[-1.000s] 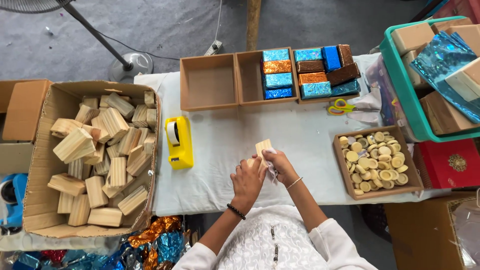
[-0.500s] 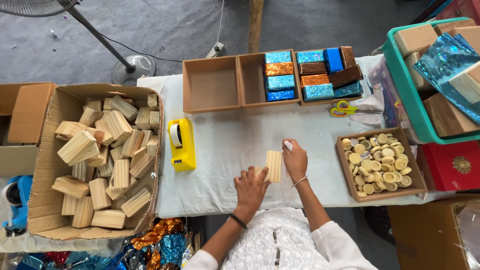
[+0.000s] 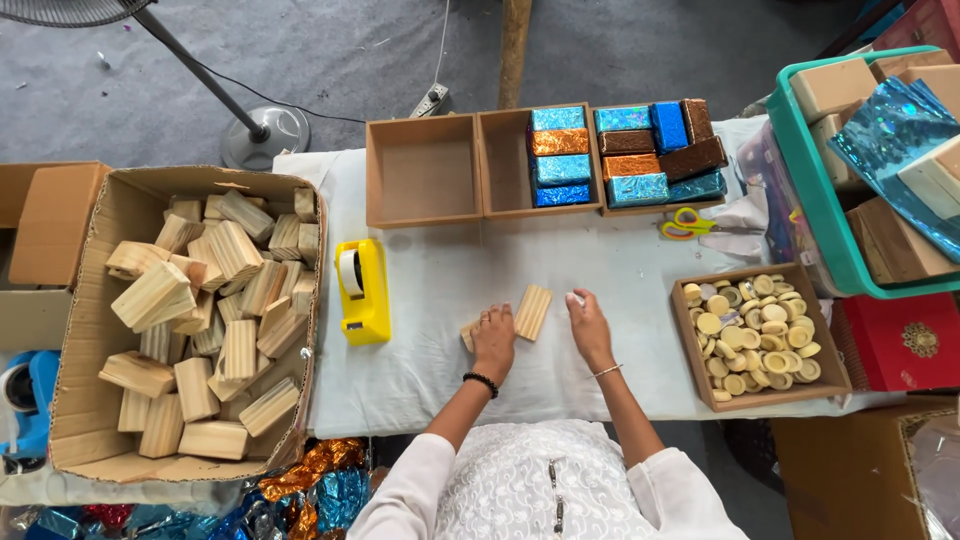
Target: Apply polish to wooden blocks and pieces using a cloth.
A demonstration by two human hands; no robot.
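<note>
Pale striped wooden block (image 3: 532, 311), yellow tape dispenser (image 3: 362, 291), white tablecloth (image 3: 620, 270).

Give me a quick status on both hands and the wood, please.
Left hand flat on a small wooden piece. Right hand on the white tablecloth, empty. Ridged wooden block between them; tape dispenser off left.

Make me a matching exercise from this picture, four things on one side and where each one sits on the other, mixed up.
Things:
1. tape dispenser
2. scissors
3. wooden block
4. round discs

Places:
A. in the brown tray at the right
B. between the two hands
C. below the foil-wrapped boxes
D. beside the cardboard box of wood

Pairs: 1-D, 2-C, 3-B, 4-A
</note>
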